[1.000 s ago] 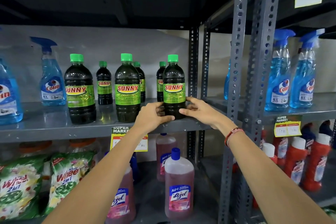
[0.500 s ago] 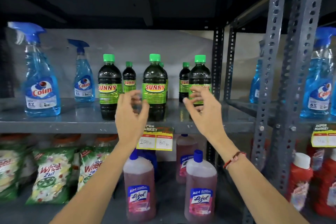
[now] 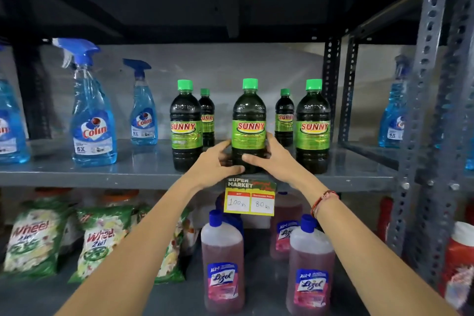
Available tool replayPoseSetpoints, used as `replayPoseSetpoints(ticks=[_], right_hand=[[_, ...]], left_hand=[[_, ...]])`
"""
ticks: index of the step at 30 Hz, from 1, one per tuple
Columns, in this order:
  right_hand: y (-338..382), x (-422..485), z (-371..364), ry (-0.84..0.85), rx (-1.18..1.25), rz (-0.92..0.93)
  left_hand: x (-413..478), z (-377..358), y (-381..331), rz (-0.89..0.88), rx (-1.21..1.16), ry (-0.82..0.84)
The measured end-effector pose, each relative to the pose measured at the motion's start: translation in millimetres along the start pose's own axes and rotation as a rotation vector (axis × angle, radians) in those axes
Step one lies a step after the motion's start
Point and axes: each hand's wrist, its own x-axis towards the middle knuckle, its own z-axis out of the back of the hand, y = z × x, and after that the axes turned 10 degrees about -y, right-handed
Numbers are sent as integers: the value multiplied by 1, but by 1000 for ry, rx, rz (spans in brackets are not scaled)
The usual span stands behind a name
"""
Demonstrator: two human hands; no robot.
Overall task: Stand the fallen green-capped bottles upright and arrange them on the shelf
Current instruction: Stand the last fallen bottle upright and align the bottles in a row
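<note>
Green-capped middle bottle (image 3: 248,126) stands upright at the shelf (image 3: 102,174) front edge, left hand (image 3: 213,164) and right hand (image 3: 275,155) wrapped around its base. Looks like lining-up stage (none lying down), so next probably a small nudge into row.

Five dark, green-capped SUNNY bottles stand upright on the grey shelf (image 3: 77,174): left (image 3: 185,126), middle (image 3: 249,124) and right (image 3: 313,127) in front, two smaller-looking ones (image 3: 207,117) (image 3: 284,117) behind.

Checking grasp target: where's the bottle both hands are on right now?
Head view, centre: the middle front Sunny bottle stands upright at the front edge of the grey shelf, between two front bottles, with the left hand and right hand around its base.
</note>
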Motion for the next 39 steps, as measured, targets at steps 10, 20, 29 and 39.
replayPoseSetpoints(ticks=[10, 20, 29, 39], right_hand=[[-3, 1, 6, 26, 43, -30], [18, -24, -11, -698, 20, 364], [54, -5, -96, -167, -93, 187], [54, 18, -117, -16, -33, 23]], left_hand=[[3, -4, 1, -10, -127, -14], [-39, 20, 5, -287, -4, -504], [-25, 103, 57, -86, 111, -506], [-14, 110, 58, -15, 43, -8]])
